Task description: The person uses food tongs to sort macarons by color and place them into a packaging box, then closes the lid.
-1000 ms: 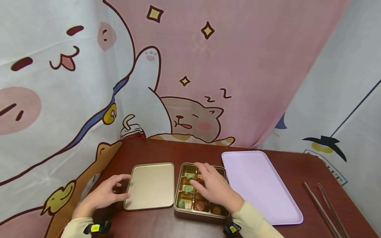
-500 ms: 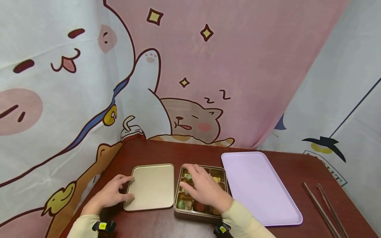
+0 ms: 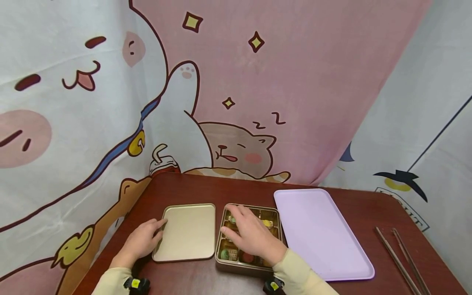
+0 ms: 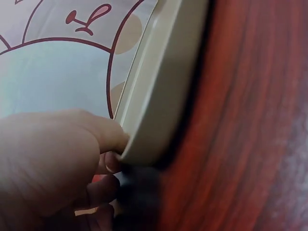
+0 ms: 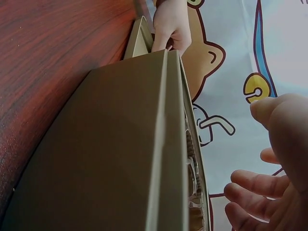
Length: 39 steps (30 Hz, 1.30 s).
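My left hand [image 3: 141, 241] is at the left edge of a shallow gold tin lid [image 3: 191, 233] lying on the table. In the left wrist view the thumb is on the rim and a fingertip lies under it, pinching the lid [image 4: 163, 91]. My right hand [image 3: 254, 233] hovers over the deep gold tin box [image 3: 239, 268], fingers apart and holding nothing. In the box's compartments sit small wrapped pieces, among them a green one [image 3: 225, 254] and a yellow one [image 3: 268, 223]. The hand covers the box's middle. The right wrist view shows the box's side wall [image 5: 110, 139] with relaxed fingers [image 5: 255, 187] beyond it.
To the right of the box lies a pale purple tray [image 3: 324, 233]. Long, thin metal tongs [image 3: 396, 259] lie near the table's right side. Behind the dark red wooden table [image 3: 217, 188] hangs a cartoon-printed cloth [image 3: 313, 82].
My left hand has moved right to the lid's edge, its thumb and index finger drawing closer together. The right hand has shifted slightly left over the box, then nearly stopped.
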{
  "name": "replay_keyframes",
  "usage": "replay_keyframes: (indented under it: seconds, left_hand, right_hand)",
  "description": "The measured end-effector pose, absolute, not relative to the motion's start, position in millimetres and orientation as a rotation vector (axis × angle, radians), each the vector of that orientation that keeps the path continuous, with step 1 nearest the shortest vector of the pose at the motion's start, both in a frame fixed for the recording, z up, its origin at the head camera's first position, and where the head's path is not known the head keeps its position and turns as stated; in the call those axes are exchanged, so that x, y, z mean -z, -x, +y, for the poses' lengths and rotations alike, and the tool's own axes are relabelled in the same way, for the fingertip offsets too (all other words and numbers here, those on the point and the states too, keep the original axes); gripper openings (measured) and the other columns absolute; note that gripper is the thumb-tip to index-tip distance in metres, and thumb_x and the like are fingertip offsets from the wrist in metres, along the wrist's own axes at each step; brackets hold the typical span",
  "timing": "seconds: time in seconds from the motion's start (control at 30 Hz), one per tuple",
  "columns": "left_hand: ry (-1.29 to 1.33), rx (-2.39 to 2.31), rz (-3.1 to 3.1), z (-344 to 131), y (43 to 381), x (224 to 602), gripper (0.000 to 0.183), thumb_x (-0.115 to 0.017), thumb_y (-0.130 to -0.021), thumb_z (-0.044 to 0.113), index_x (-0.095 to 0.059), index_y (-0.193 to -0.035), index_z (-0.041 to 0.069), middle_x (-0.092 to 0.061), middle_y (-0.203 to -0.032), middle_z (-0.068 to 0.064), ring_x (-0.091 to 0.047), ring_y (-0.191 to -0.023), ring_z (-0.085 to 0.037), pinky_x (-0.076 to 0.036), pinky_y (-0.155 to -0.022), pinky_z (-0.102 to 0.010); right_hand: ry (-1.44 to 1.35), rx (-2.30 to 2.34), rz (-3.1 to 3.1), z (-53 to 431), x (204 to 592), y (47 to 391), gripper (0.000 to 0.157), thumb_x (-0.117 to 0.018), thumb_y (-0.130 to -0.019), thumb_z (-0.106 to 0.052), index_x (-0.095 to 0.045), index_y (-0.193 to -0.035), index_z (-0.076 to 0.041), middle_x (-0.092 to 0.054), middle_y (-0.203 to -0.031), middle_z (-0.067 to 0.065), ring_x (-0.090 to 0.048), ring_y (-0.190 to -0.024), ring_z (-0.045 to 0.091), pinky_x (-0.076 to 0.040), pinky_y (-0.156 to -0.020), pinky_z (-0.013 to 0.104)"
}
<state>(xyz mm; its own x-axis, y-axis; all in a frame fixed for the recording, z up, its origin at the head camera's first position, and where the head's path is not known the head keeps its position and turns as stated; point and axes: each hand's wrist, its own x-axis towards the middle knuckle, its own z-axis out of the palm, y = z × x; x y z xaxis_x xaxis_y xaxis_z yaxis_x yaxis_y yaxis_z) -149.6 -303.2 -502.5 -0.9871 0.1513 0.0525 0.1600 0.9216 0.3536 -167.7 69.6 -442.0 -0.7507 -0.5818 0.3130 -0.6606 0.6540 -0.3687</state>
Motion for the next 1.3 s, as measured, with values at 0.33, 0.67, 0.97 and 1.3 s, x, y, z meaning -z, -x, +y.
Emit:
replay_keyframes:
  seconds: [0.33,0.67,0.97,1.3]
  left_hand:
    - [0.308,0.552,-2.981,-308,147,506,0.042,-0.068,-0.094,-0.001,-0.064,-0.135,-0.011,-0.062,-0.086,-0.003,-0.051,-0.076,-0.012,-0.048,-0.067,-0.03]
    - [0.294,0.574,-2.931,-315,146,504,0.042,-0.065,-0.094,-0.002,-0.064,-0.135,-0.011,-0.063,-0.085,-0.003,-0.053,-0.077,-0.012,-0.048,-0.068,-0.031]
    - [0.279,0.632,-2.857,-316,142,481,0.042,-0.066,-0.095,-0.003,-0.064,-0.137,-0.009,-0.062,-0.083,0.0,-0.052,-0.077,-0.012,-0.047,-0.068,-0.031]
    - [0.396,0.637,-2.756,-298,138,450,0.043,-0.065,-0.094,-0.005,-0.065,-0.137,-0.007,-0.054,-0.077,0.005,-0.04,-0.067,-0.006,-0.038,-0.059,-0.024]
  right_hand:
    - [-1.046,-0.708,-2.675,67,445,169,0.058,-0.064,-0.104,-0.045,-0.048,-0.15,-0.015,-0.063,-0.136,0.012,-0.062,-0.126,0.025,-0.055,-0.102,0.046]
    - [-1.042,-0.7,-2.684,66,447,169,0.062,-0.063,-0.104,-0.045,-0.046,-0.153,-0.012,-0.063,-0.137,0.012,-0.062,-0.126,0.027,-0.055,-0.102,0.046]
    - [-1.016,-0.7,-2.71,63,446,167,0.074,-0.059,-0.105,-0.051,-0.035,-0.163,-0.012,-0.059,-0.145,0.018,-0.06,-0.131,0.033,-0.056,-0.102,0.05]
    - [-1.0,-0.762,-2.776,56,444,164,0.071,-0.042,-0.109,-0.057,-0.029,-0.167,-0.018,-0.057,-0.149,0.018,-0.058,-0.135,0.032,-0.054,-0.103,0.053]
